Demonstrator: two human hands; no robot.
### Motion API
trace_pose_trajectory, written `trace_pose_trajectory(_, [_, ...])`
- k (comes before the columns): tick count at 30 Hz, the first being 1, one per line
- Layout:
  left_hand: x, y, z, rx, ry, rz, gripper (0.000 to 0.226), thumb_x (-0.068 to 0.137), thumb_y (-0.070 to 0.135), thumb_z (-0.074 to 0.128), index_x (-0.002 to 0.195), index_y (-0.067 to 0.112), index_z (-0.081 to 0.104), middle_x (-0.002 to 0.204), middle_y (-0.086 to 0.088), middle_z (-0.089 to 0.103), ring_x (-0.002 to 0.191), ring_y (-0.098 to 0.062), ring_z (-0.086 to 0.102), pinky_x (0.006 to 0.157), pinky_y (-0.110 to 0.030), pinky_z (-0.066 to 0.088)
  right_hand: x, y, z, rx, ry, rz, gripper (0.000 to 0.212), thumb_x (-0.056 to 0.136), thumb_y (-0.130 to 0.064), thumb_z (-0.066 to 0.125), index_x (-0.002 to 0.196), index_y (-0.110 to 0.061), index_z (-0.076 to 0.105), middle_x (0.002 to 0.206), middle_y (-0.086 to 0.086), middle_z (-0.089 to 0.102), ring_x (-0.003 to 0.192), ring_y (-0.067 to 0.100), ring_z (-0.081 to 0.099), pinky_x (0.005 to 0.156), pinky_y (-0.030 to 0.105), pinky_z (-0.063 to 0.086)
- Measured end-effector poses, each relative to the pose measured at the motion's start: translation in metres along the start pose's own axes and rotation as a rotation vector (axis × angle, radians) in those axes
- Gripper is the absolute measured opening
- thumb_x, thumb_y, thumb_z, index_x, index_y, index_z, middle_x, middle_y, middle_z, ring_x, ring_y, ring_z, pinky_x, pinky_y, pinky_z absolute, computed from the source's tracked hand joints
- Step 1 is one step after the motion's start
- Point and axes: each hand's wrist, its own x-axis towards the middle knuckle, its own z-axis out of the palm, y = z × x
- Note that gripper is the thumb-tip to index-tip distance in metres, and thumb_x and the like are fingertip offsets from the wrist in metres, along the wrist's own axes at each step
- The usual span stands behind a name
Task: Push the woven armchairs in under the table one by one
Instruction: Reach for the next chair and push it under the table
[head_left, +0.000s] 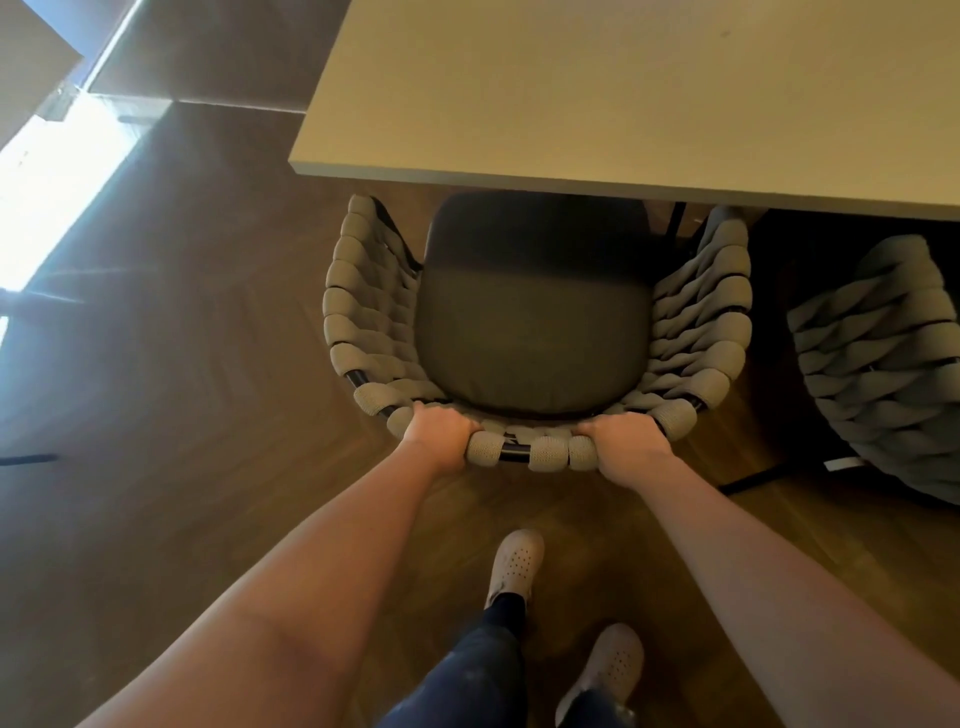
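While gripped at the back rim by left hand (440, 430) and right hand (626, 447), both closed around it, woven armchair (535, 332) half under table (623, 104); table straight ahead, hands equally near.

- Woven armchair (535, 332): thick, soft-looking knitted grey cord wrapped on a black, slightly glossy tube frame; at its 12 o'clock, a smooth matt dark seat cushion (532, 322).
- Table (649, 88): matt, smooth pale top.
- Floor (171, 364): brown wood grain, faint sheen.
- Shoes (514, 564): pale, perforated.
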Motion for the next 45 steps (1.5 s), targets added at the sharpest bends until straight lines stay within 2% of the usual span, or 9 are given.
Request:
trace_pose_trajectory(8, [0.017, -0.029, -0.008, 0.029, -0.001, -0.021, 0.036, 0.092, 0.026, 0.054, 0.127, 0.032, 0.054, 0.118, 0.002, 0.061, 0.115, -0.023, 0.055, 0.103, -0.049, 0.035, 0.027, -0.010, -0.018, 0.016, 0.008, -0.007, 0.039, 0.090, -0.020, 0.058, 0.127, -0.034, 0.055, 0.112, -0.001, 0.065, 0.103, 0.022, 0.062, 0.088, 0.041, 0.053])
trace_pose_trajectory(15, [0.027, -0.044, -0.013, -0.011, 0.002, -0.035, 0.032, 0.090, 0.023, 0.057, 0.122, 0.031, 0.057, 0.113, 0.002, 0.063, 0.113, -0.023, 0.056, 0.109, -0.055, 0.029, 0.041, -0.013, -0.025, 0.042, -0.005, -0.020, 0.040, 0.092, -0.018, 0.054, 0.128, -0.035, 0.054, 0.112, -0.001, 0.064, 0.103, 0.023, 0.062, 0.088, 0.041, 0.053])
trace_pose_trajectory(26, [0.026, -0.035, -0.011, -0.032, 0.007, -0.026, 0.028, 0.091, 0.025, 0.056, 0.119, 0.031, 0.058, 0.113, 0.002, 0.062, 0.115, -0.022, 0.055, 0.112, -0.058, 0.023, 0.035, -0.008, -0.020, 0.037, 0.022, -0.028, 0.042, 0.092, -0.022, 0.055, 0.132, -0.034, 0.051, 0.118, -0.001, 0.063, 0.105, 0.023, 0.061, 0.088, 0.039, 0.052])
trace_pose_trajectory(30, [0.026, -0.028, -0.009, -0.047, 0.003, -0.022, 0.030, 0.092, 0.025, 0.056, 0.122, 0.030, 0.057, 0.112, 0.002, 0.063, 0.114, -0.022, 0.055, 0.113, -0.060, 0.020, 0.031, -0.005, -0.013, 0.042, 0.047, -0.014, 0.043, 0.091, -0.025, 0.057, 0.132, -0.036, 0.052, 0.113, -0.002, 0.064, 0.100, 0.022, 0.062, 0.085, 0.040, 0.053])
trace_pose_trajectory(37, [0.026, -0.029, -0.011, -0.023, 0.001, -0.009, 0.027, 0.092, 0.026, 0.056, 0.118, 0.028, 0.057, 0.113, 0.000, 0.062, 0.113, -0.023, 0.056, 0.110, -0.058, 0.026, 0.032, -0.006, -0.011, 0.040, 0.055, 0.000, 0.045, 0.090, -0.023, 0.058, 0.133, -0.035, 0.051, 0.114, -0.002, 0.064, 0.101, 0.022, 0.063, 0.084, 0.040, 0.054])
trace_pose_trajectory(45, [0.022, -0.030, -0.006, 0.000, -0.007, -0.002, 0.031, 0.093, 0.024, 0.055, 0.123, 0.030, 0.058, 0.114, 0.002, 0.063, 0.113, -0.024, 0.057, 0.111, -0.057, 0.024, 0.025, -0.013, -0.002, 0.026, 0.069, 0.073, 0.039, 0.090, -0.019, 0.057, 0.126, -0.033, 0.056, 0.111, -0.001, 0.064, 0.104, 0.023, 0.060, 0.086, 0.039, 0.048])
